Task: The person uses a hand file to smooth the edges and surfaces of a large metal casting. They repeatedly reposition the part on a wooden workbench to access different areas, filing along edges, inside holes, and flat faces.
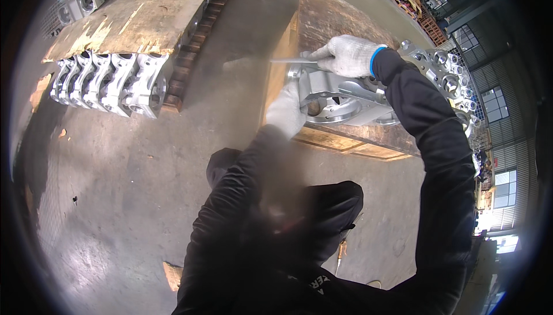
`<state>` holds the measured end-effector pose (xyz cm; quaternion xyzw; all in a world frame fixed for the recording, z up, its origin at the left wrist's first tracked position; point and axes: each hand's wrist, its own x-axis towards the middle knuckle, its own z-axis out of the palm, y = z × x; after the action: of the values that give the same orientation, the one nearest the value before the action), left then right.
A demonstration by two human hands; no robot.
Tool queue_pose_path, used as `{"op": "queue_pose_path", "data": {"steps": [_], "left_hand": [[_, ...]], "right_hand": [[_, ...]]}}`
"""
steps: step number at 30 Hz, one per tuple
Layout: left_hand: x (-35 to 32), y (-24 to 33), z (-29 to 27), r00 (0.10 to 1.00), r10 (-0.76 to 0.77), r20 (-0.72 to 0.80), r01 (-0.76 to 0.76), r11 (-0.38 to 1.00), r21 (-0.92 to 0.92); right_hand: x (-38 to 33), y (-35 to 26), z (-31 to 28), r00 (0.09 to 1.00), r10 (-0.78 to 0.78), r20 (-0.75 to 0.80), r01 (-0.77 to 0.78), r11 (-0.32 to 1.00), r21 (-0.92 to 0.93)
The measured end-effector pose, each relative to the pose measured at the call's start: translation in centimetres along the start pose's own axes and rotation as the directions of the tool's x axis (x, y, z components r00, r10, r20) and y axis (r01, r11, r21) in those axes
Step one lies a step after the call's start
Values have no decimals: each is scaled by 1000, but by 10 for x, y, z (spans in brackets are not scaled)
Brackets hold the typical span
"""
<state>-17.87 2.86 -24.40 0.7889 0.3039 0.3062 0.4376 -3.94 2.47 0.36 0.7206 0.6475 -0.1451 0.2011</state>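
Observation:
A silvery metal casting [331, 93] with a large round opening lies at the near left part of a wooden crate top. My left hand [286, 110], in a whitish knit glove, is closed on the casting's left end; some of its fingers are hidden against the metal. Above the casting's far edge, my right hand [348, 56], in a similar glove with a blue cuff, is closed around a thin flat file [291, 60]. Its blade points left, over the casting's left end; its grip is hidden in the glove. Whether the blade touches the metal I cannot tell.
The wooden crate [340, 18] bears the casting. More castings [443, 67] crowd together at the right. At the left, a row of castings [115, 82] stands beside a worn wooden board [144, 12]. A tool with an orange handle [341, 251] lies on the floor near my knee.

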Motion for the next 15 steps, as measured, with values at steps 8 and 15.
{"op": "queue_pose_path", "data": {"steps": [8, 15], "left_hand": [[-2, 11, -13, 999, -4, 43, 6, 998, -56], [-5, 13, -11, 1000, -29, -8, 29, 999, 38]], "right_hand": [[4, -15, -1, 999, -47, 25, 49, 994, -95], [4, 0, -35, 975, -78, 208, 59, 993, 98]]}}
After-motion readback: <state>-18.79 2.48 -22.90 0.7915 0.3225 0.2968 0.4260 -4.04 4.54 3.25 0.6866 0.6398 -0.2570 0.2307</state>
